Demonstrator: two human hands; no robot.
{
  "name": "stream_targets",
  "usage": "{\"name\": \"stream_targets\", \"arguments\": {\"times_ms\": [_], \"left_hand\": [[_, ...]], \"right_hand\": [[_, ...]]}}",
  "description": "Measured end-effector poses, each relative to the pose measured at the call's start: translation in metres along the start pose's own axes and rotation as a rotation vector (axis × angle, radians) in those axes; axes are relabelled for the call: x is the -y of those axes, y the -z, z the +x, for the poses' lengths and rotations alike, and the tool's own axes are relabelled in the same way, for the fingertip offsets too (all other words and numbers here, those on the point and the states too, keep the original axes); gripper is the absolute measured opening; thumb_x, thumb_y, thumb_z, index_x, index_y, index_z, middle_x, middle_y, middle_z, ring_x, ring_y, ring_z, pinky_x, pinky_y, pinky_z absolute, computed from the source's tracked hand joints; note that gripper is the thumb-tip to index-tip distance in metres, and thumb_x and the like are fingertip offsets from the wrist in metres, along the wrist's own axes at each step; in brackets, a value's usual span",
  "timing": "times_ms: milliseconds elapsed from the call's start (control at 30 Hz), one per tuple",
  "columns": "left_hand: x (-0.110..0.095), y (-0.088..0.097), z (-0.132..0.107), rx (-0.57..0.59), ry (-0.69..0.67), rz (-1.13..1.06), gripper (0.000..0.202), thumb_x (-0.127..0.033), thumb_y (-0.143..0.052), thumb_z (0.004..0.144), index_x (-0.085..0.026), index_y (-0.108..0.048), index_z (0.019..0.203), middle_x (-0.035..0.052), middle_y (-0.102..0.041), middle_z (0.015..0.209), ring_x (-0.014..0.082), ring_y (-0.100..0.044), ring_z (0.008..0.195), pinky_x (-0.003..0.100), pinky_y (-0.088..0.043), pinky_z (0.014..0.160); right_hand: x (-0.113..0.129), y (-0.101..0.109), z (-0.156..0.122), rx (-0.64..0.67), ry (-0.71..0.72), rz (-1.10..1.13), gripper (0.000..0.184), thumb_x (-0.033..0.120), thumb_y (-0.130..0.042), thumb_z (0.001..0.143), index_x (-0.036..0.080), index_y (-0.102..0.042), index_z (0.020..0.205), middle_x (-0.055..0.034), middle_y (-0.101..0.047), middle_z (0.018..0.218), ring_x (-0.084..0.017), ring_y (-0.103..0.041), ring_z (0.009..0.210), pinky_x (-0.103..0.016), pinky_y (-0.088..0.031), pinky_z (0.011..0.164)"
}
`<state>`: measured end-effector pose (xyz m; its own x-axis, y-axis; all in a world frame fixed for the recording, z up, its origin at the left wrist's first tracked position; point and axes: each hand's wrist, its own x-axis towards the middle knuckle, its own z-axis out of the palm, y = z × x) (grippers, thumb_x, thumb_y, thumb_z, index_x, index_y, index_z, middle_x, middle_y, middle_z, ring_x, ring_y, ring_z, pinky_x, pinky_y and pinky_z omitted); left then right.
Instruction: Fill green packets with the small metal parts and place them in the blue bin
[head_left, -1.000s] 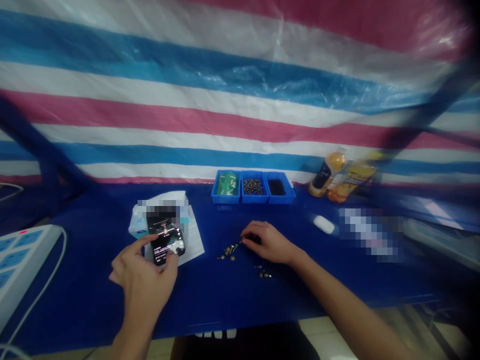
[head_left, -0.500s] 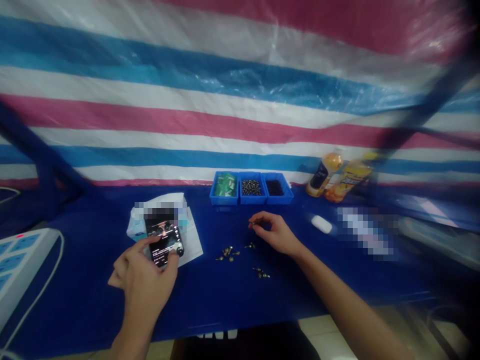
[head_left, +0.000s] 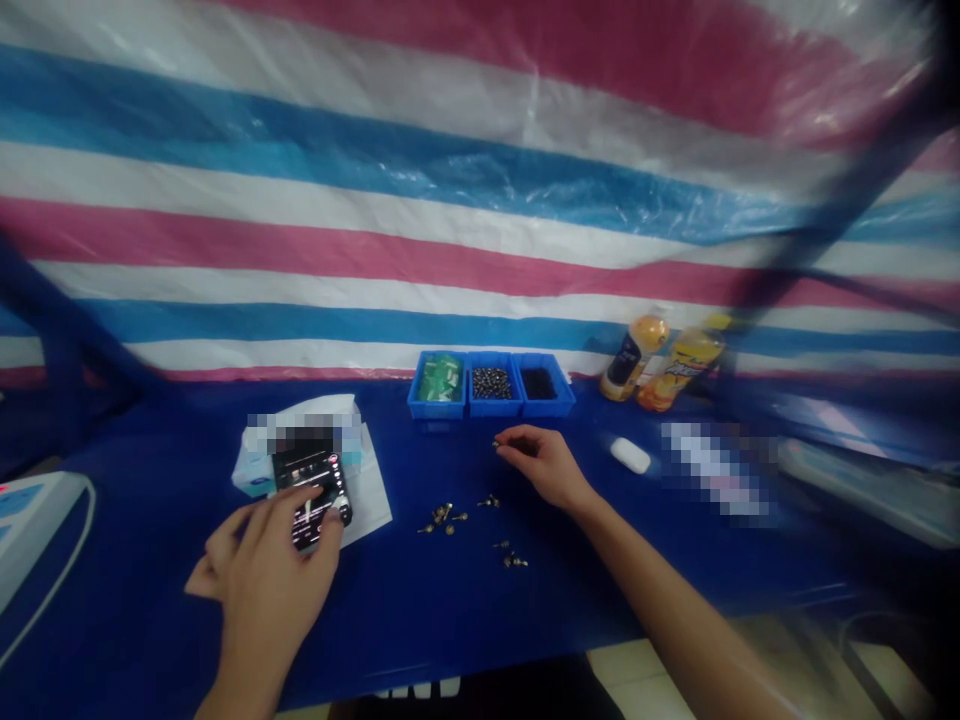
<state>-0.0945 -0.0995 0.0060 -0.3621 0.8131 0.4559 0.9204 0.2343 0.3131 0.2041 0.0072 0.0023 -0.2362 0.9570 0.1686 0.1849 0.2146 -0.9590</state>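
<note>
My left hand (head_left: 270,565) lies over the lower part of a black smartphone (head_left: 341,490). Its fingers are stretched across the lit screen, with the thumb apart near the right edge. The phone leans on a white and blue soft pack (head_left: 255,472). Above the table, my right hand (head_left: 541,465) is closed in a pinch on a small metal part (head_left: 496,444), mostly hidden by the fingertips. Small screw-like metal pieces lie below it in loose groups: one at left (head_left: 442,516), one in the middle (head_left: 491,501), one nearer me (head_left: 511,560).
Three joined blue bins stand at the back: one with green-and-white packets (head_left: 441,380), one with shiny metal pieces (head_left: 492,383), one with black pieces (head_left: 538,382). Right are two drink bottles (head_left: 636,355) and a white case (head_left: 630,455). A power strip (head_left: 34,520) sits far left.
The view has shifted slightly, moving the table things left and down. My left fingers now reach farther across the phone screen, which shows a different picture. My right hand keeps its pinch.
</note>
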Motion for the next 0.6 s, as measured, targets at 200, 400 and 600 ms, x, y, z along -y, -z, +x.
{"name": "stream_targets", "arguments": {"times_ms": [200, 400, 600], "left_hand": [[-0.007, 0.0, -0.003, 0.001, -0.071, 0.015, 0.03, -0.039, -0.057, 0.083, -0.024, -0.061, 0.109, 0.0047, -0.033, 0.154, 0.0408, -0.032, 0.132, 0.061, -0.034, 0.098], [-0.002, -0.003, -0.002, -0.034, -0.055, -0.045, 0.027, -0.036, -0.059, 0.082, -0.025, -0.062, 0.107, 0.0072, -0.05, 0.14, 0.0388, -0.039, 0.128, 0.061, -0.031, 0.101], [-0.002, -0.003, 0.0, 0.039, -0.036, 0.033, 0.035, -0.043, -0.055, 0.083, -0.027, -0.06, 0.114, 0.0059, -0.045, 0.145, 0.04, -0.033, 0.132, 0.063, -0.033, 0.1]], "right_hand": [[0.007, 0.003, 0.0, -0.012, 0.035, 0.016, 0.021, 0.034, -0.066, 0.082, 0.019, -0.072, 0.096, -0.0053, -0.072, 0.095, -0.018, -0.064, 0.086, -0.029, -0.048, 0.077], [0.009, 0.003, -0.001, -0.016, -0.04, -0.119, 0.041, 0.049, -0.05, 0.091, 0.017, -0.058, 0.068, 0.0017, -0.056, 0.061, -0.011, -0.049, 0.057, -0.023, -0.038, 0.057], [-0.001, 0.004, 0.002, -0.04, -0.213, -0.149, 0.053, 0.06, -0.047, 0.088, 0.017, -0.05, 0.056, 0.0026, -0.048, 0.051, -0.01, -0.041, 0.046, -0.024, -0.031, 0.047]]}}
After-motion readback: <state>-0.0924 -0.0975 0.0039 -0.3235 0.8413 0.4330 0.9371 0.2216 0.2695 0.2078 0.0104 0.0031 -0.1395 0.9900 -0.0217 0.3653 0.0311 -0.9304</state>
